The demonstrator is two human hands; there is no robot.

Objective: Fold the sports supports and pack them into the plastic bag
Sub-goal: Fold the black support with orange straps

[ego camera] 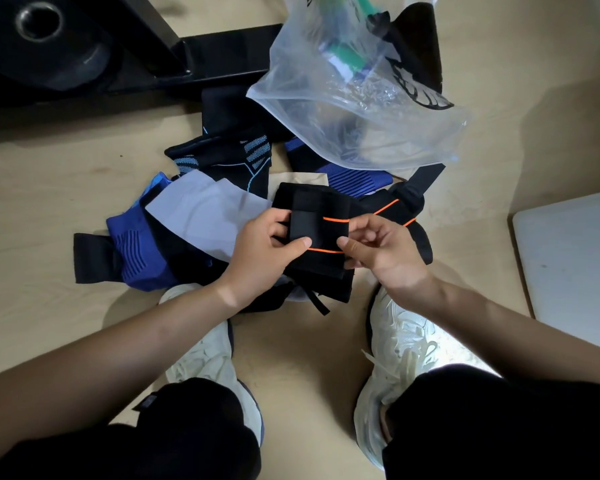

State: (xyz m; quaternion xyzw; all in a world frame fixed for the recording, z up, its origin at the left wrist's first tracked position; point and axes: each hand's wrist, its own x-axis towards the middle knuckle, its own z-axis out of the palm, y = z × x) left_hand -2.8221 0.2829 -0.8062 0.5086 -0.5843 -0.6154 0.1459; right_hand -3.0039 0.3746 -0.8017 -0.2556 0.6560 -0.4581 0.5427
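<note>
In the head view, both hands hold one black support with orange stripes (328,235) above the floor (49,209), between the two white shoes (201,351) and the pile of other supports. The left hand (264,258) grips its left edge: the thumb lies flat on the front, on the black strap, and the other fingers (278,220) are curled around the edge and go behind the fabric. The right hand (385,252) pinches the right edge near the lower orange stripe, thumb in front, fingers bent and close together. The two thumb tips are near each other but apart. Beyond the fingertips lies the plastic bag (378,133), its mouth open toward the person; something green and white is inside, too blurred to name. Left of the left fingers are a pale sheet (194,216) and a blue support (136,251); beyond them lies a black support with light blue marks (236,157).
</note>
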